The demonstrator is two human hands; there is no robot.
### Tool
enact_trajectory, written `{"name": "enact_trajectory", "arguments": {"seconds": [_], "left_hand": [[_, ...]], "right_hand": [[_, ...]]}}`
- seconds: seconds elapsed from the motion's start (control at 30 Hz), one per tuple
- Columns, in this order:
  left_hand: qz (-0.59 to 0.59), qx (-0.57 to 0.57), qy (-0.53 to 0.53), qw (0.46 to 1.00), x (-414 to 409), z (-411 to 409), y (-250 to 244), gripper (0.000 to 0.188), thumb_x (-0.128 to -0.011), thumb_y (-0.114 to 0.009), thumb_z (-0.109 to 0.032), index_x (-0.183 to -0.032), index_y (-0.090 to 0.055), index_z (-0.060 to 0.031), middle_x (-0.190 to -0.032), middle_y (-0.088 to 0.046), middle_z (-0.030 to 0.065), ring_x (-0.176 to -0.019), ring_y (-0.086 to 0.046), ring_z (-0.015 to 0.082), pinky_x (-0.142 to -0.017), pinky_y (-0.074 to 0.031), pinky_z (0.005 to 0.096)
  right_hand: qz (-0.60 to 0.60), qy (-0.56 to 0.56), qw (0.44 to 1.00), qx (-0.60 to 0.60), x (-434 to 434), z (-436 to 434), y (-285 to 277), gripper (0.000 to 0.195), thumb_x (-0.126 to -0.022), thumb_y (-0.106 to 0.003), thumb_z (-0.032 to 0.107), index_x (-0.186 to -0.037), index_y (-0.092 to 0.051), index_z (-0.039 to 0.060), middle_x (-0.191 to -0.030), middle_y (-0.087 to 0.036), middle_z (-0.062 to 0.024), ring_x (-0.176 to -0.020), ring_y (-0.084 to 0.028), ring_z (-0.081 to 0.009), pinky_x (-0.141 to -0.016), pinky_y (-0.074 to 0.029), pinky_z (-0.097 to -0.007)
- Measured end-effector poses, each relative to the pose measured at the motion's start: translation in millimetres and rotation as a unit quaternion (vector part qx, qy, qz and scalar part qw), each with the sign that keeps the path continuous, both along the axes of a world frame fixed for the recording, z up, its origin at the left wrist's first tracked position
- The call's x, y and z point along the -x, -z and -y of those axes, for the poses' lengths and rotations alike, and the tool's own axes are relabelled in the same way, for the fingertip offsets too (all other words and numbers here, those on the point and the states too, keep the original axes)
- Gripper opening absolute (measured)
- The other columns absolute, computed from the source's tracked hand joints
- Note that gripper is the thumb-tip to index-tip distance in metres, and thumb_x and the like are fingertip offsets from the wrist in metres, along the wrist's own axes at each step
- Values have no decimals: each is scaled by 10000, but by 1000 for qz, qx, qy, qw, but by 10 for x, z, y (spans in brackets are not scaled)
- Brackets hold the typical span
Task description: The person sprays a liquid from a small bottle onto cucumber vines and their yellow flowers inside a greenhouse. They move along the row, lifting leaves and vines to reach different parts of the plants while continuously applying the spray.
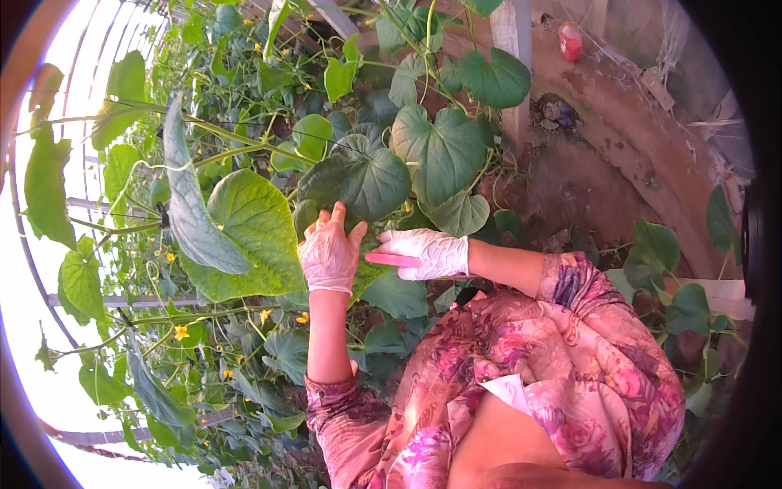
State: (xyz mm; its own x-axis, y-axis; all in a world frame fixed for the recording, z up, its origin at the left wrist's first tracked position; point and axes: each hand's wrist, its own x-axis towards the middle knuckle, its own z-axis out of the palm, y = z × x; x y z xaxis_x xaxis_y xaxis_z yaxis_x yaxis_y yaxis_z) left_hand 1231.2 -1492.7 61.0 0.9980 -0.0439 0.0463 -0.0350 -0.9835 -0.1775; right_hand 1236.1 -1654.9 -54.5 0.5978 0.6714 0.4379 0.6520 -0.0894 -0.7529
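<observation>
My left hand point(330, 252), in a thin whitish glove, is raised at the lower edge of a dark green cucumber leaf point(376, 183). Its thumb and fingers are apart, and what lies behind the fingers is partly hidden. Just to its right is my right hand point(423, 252), gloved the same way and closed around a flat pink tool point(393, 260) that points left towards my left hand. The far end of this tool is hidden by foliage and the glove. A broad, bright green leaf point(256, 226) spreads left of my left hand, with a pale curled leaf point(198, 208) over it.
Vines with yellow flowers point(181, 332) fill the left side, beneath curved greenhouse ribs point(24, 226). A whitish post point(513, 67) stands at the upper middle. Beyond it, a bottle with red contents point(570, 41) is on bare soil point(611, 134). More leaves point(652, 247) grow at the right.
</observation>
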Motion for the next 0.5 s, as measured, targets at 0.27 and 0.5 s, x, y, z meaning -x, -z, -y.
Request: {"name": "enact_trajectory", "arguments": {"seconds": [0.27, 0.5], "left_hand": [[101, 135, -117, 979, 140, -375, 227, 993, -776, -698, -320, -1476, 0, -226, -1424, -313, 254, -1036, -575, 407, -735, -510, 444], [167, 166, -20, 972, 100, -657, 387, 943, -788, -691, -280, -1477, -64, -132, -1419, -350, 222, -1149, -502, 393, -870, -460, 412]], "right_hand": [[105, 122, 984, 84, 0, 1, -600, 179, -893, -532, 195, -976, -595, 48, -1442, -272, -212, -848, -616, -273, -788, -530, -340], [18, 278, 919, 278, -900, 105, -627, 329, -904, -479, 262, -1134, -560, 42, -993, -582, -203, -779, -632, -323, -688, -518, -410]]}}
